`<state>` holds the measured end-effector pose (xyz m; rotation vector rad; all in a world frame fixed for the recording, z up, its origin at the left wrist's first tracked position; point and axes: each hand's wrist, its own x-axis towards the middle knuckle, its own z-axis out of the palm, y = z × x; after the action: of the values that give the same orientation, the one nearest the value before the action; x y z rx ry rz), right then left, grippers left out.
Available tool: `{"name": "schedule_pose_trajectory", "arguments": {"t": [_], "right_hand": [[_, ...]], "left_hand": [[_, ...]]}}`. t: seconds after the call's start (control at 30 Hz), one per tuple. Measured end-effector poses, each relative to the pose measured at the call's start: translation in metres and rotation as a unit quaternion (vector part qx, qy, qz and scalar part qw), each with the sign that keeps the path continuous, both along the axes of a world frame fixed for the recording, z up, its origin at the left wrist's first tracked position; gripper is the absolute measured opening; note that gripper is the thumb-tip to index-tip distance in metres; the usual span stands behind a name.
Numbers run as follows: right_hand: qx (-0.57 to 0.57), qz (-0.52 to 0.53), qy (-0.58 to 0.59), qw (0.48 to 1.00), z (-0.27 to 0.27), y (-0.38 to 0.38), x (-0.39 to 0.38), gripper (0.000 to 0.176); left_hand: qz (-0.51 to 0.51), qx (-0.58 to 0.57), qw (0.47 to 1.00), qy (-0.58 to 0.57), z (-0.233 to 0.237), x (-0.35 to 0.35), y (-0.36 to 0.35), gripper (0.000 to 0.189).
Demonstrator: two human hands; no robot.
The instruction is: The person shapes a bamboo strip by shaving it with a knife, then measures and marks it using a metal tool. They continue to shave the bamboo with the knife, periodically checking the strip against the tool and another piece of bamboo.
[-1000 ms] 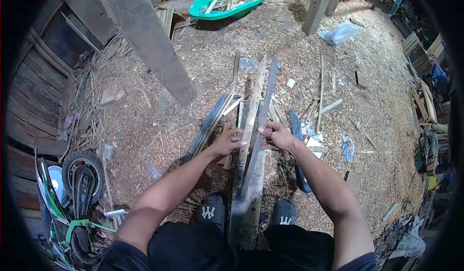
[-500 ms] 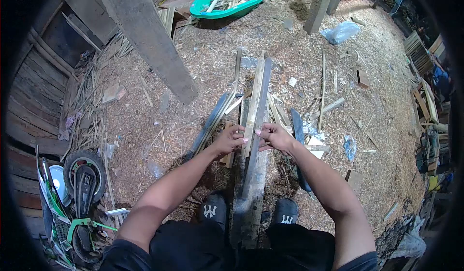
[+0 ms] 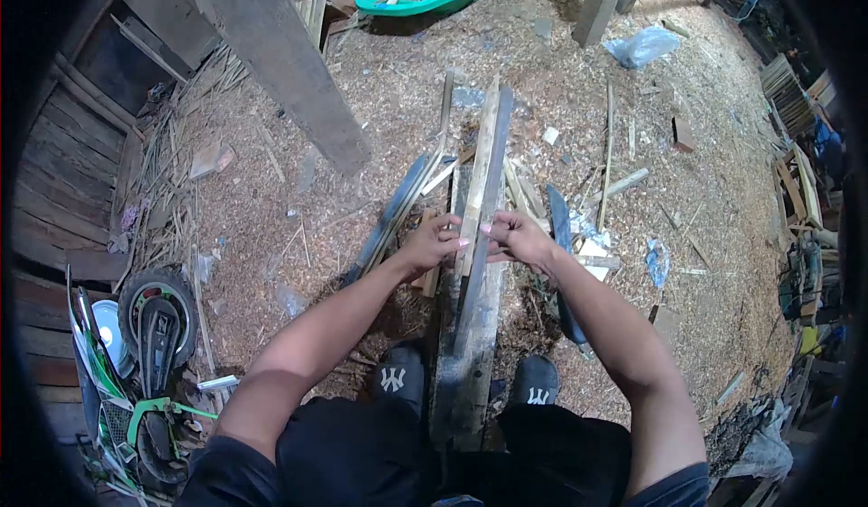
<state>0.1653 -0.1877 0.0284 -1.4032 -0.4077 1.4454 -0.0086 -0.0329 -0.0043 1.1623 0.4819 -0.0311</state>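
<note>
A pale wooden strip [image 3: 486, 154] and a dark, narrow bar [image 3: 495, 168] lie side by side, lengthwise over a worn plank bench [image 3: 472, 389] between my feet. My left hand [image 3: 432, 243] is at the pale strip's left edge, its thumb and fingers closed on it. From the right, my right hand [image 3: 520, 238] pinches the dark bar's edge, thumb toward the strip. The undersides of both pieces between my fingers are hidden.
A wooden post [image 3: 280, 64] slants down at upper left. Beyond it sits a green tub [image 3: 434, 0] of wood scraps. A toppled small motorbike [image 3: 154, 344] is at left. Dark blades [image 3: 562, 227] and thin sticks flank the bench. Sawdust covers the ground.
The view has tilted slightly, so the tub and post sit higher. The strip and bar reach a little higher in view; both hands keep nearly the same grip and place.
</note>
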Motion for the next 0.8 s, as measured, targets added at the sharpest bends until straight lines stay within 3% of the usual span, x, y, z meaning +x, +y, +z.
{"name": "schedule_pose_trajectory", "arguments": {"t": [0.1,0.33,0.53,0.8], "right_hand": [[0.002,0.005,0.015,1.000,0.007,0.001,-0.001,0.023],[-0.014,0.003,0.000,1.000,0.014,0.004,-0.005,0.023],[-0.005,0.003,-0.015,1.000,0.005,0.003,-0.004,0.019],[-0.001,-0.039,-0.005,0.999,-0.002,0.002,-0.006,0.022]], "left_hand": [[-0.013,0.049,0.999,-0.018,-0.011,0.001,0.005,0.032],[0.012,0.002,1.000,0.026,0.006,0.000,0.001,0.031],[-0.009,0.020,0.999,-0.026,-0.001,0.003,0.000,0.027],[0.005,0.014,1.000,0.011,0.015,0.007,-0.007,0.027]]}}
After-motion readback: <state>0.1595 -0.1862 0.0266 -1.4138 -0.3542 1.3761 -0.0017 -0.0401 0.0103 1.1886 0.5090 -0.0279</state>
